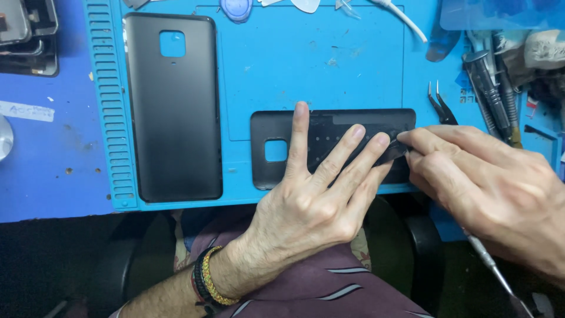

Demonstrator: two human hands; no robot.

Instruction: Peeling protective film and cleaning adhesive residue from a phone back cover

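A black phone back cover (329, 126) with a square camera cutout lies lengthwise near the front edge of the blue work mat (265, 70). My left hand (312, 200) presses flat on it, fingers spread. My right hand (488, 176) pinches a thin dark film or strip (393, 154) at the cover's right end, beside my left fingertips, and also holds a slim metal tool (491, 268) whose handle runs back toward me. A second, larger dark back cover (173, 112) lies upright at the mat's left.
Black tweezers (440, 106) lie right of the cover. Screwdrivers and tools (491, 88) crowd the right edge. A white cable (406, 20) and plastic picks (238, 7) sit at the top. Phone parts (26, 35) rest at far left on the blue table.
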